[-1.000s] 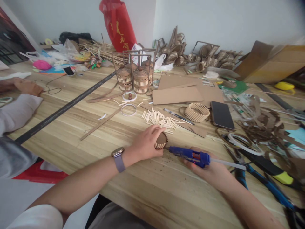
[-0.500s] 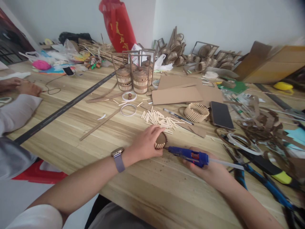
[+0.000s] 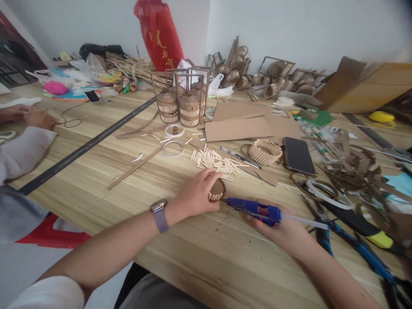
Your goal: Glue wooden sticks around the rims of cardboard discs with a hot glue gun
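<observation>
My left hand (image 3: 197,193) is closed around the left side of a small round cardboard base (image 3: 217,189), its near rim lined with short wooden sticks. A blue hot glue gun (image 3: 254,210) lies in my right hand (image 3: 277,229), with a clear glue stick (image 3: 309,222) poking out of its back. The gun's nozzle is at the right edge of the base; whether it touches I cannot tell. Just beyond my left hand is a loose pile of short wooden sticks (image 3: 212,159). A ring of upright sticks (image 3: 265,152) stands behind them to the right.
Lidded stick baskets (image 3: 189,110) with tall handles stand at the back, beside cardboard sheets (image 3: 238,128). On the right lie a phone (image 3: 299,154), pliers (image 3: 357,244) and brown strip scraps (image 3: 357,167). Another person's hands (image 3: 40,118) rest at the far left. A cardboard box (image 3: 367,88) sits back right.
Almost nothing differs. Both hands, the cardboard base and the glue gun stay in the same place.
</observation>
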`<state>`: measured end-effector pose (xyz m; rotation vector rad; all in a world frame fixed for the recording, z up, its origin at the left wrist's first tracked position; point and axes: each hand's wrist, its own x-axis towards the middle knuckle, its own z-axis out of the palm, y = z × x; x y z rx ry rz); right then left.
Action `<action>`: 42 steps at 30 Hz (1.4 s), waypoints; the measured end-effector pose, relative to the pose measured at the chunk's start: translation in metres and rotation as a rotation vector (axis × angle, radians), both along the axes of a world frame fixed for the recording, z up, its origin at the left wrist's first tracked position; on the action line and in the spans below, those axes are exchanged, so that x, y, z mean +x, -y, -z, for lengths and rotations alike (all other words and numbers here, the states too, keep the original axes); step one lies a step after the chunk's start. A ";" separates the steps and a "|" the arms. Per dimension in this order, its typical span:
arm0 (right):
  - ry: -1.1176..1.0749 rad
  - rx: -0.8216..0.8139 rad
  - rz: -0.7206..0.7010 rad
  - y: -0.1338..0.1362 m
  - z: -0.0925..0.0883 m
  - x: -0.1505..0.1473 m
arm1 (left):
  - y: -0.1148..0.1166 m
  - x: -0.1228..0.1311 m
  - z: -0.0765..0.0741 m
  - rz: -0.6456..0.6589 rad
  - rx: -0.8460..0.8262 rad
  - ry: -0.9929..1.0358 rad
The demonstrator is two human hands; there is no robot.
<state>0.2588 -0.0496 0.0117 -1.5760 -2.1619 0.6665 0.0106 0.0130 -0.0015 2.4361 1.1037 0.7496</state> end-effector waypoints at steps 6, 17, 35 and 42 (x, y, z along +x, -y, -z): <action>-0.062 0.033 0.059 -0.001 -0.008 -0.010 | 0.000 0.000 0.001 0.002 -0.005 0.015; -0.345 -0.570 0.138 -0.006 -0.023 0.022 | 0.000 0.000 0.001 0.004 0.010 0.010; 0.438 0.140 0.057 -0.053 -0.047 -0.013 | 0.000 0.000 0.002 0.008 -0.020 0.020; 0.439 0.219 -0.177 -0.101 -0.039 -0.057 | 0.000 0.001 0.001 0.001 -0.015 0.016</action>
